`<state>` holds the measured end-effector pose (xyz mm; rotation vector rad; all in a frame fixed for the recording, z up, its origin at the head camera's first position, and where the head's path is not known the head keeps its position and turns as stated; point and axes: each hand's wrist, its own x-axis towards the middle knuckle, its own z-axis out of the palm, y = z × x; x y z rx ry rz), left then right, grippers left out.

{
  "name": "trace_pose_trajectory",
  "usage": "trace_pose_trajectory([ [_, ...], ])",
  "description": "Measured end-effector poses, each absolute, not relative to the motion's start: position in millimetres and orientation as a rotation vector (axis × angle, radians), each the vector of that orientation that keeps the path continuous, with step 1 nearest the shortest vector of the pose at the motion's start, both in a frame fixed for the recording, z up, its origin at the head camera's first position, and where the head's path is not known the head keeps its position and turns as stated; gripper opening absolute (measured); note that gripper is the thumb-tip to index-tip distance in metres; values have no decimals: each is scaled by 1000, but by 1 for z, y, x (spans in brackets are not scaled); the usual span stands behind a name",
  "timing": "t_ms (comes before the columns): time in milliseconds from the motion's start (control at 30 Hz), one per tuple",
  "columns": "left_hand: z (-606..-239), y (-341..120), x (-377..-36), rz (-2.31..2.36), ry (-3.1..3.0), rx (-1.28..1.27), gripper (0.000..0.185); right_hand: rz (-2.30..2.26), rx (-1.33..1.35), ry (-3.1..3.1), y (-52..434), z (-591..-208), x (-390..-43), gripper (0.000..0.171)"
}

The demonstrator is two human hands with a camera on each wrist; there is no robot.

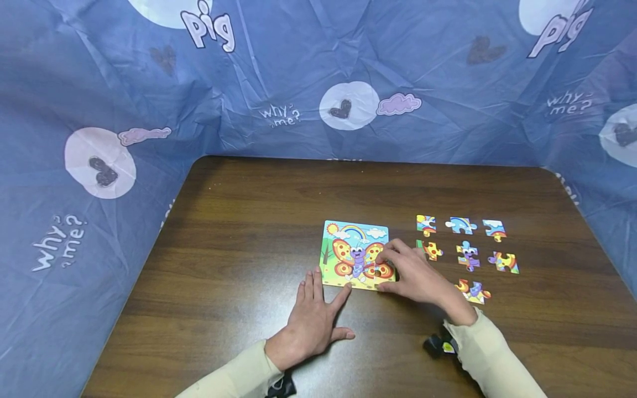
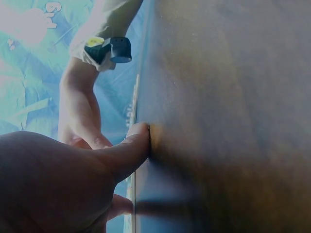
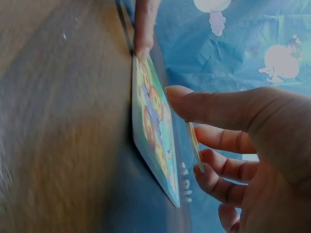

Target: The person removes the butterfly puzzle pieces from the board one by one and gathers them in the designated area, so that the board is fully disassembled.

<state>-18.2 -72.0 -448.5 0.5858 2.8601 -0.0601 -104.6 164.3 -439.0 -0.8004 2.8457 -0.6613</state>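
While 1 puzzle board [image 1: 354, 255] lies flat near the middle of the wooden table [image 1: 239, 232], 7 loose puzzle pieces sit to its right in rough rows: 3 in the far row [image 1: 460, 225], 3 in the middle row [image 1: 469, 256], of which the leftmost [image 1: 431, 250] lies just beside the right hand, and 1 alone nearest the person [image 1: 474, 291]. An 8th piece [image 3: 194, 145] shows in the right wrist view, thin and edge-on, pinched between the thumb and fingers of the right hand [image 1: 417, 273] just above the board's lower right part. The board is a square card printed with a butterfly with orange and yellow spotted wings and a purple body, under a rainbow, a sun and white clouds on a blue sky, with green ground along the bottom; at least 1 brown hollow shows beside the right fingers. The left hand [image 1: 312, 316] lies flat on the table with its fingers straight and slightly spread, holding nothing, its forefinger tip touching the board's near left edge. Both arms wear pale cream sleeves, and 2 small black wrist cameras show, 1 at each cuff. Behind and around the table hangs a creased blue cloth [image 1: 99, 110] printed with white circles, dark hearts, pink clouds and words.
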Motion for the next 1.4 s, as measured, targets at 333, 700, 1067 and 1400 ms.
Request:
trace_pose_trajectory([
  [333,-448,-72,-17,-66,2875,597,87,-699,-751,2861,183,-431,-104,40],
  [700,-448,-72,-17,-87,2882,606,87,-704,-715,2882,211,-425,-99,39],
  [1067,-450,-72,-17,-73,2894,612,87,-708,-670,2932,238,-422,-92,42],
  [1400,-450,-72,-17,-75,2896,612,86,-668,-670,3008,266,-422,-87,43],
])
